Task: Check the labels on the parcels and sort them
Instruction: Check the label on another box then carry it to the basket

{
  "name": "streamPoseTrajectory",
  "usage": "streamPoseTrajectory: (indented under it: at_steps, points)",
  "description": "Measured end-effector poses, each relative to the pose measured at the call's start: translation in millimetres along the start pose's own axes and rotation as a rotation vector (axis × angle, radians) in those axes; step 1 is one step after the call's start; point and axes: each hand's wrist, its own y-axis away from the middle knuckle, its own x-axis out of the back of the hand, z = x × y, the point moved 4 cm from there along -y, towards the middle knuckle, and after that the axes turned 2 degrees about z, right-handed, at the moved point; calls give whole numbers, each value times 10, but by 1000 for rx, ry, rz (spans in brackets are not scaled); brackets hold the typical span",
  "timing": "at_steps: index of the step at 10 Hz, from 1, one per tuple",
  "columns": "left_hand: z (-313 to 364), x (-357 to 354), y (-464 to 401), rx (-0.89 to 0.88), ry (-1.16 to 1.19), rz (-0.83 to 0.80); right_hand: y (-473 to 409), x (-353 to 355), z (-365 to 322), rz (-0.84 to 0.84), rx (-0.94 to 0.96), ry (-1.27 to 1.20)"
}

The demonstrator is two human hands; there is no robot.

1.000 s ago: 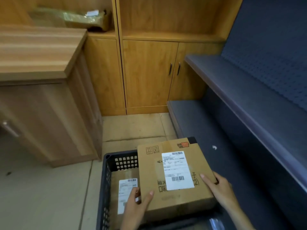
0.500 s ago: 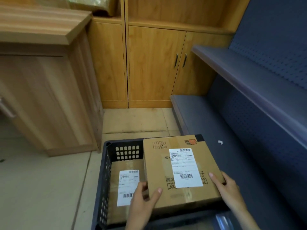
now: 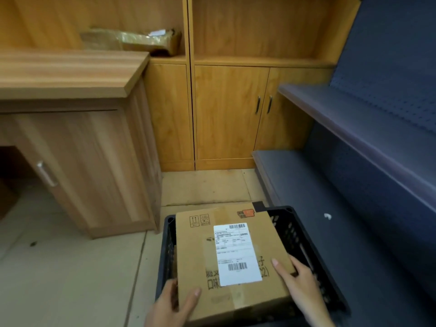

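A brown cardboard parcel (image 3: 195,258) with a white barcode label (image 3: 236,253) on its top face is held over the black plastic crate (image 3: 297,234) at the bottom centre. My left hand (image 3: 172,305) grips its near left corner, thumb on top. My right hand (image 3: 297,279) holds its near right edge, fingers on the top face. The parcel covers most of the crate, and whatever lies under it is hidden. Another parcel wrapped in shiny plastic (image 3: 132,41) lies on the wooden shelf at the upper left.
A wooden desk (image 3: 70,74) with a cabinet door stands at the left. Wooden cupboards (image 3: 231,112) with open shelves above fill the back wall. Dark blue metal shelving (image 3: 354,128) runs along the right, a small white scrap (image 3: 327,216) on its lower board. Tiled floor (image 3: 70,267) lies at the left.
The parcel has shifted left across the crate in both hands and now covers the second labelled box that showed in the crate before. My view has tilted upward again.
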Motion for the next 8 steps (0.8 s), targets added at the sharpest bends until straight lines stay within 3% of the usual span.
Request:
streamPoseTrajectory:
  at_steps: [2,6,8]
  points:
    - [-6,280,-34,-23,-129,116,144,-353,27,-29,-42,-7]
    - [-223,338,-193,36,124,150,106,-528,140,-46,-91,-4]
    - [134,354,-345,-126,-40,182,-46,-345,-231,-18,119,132]
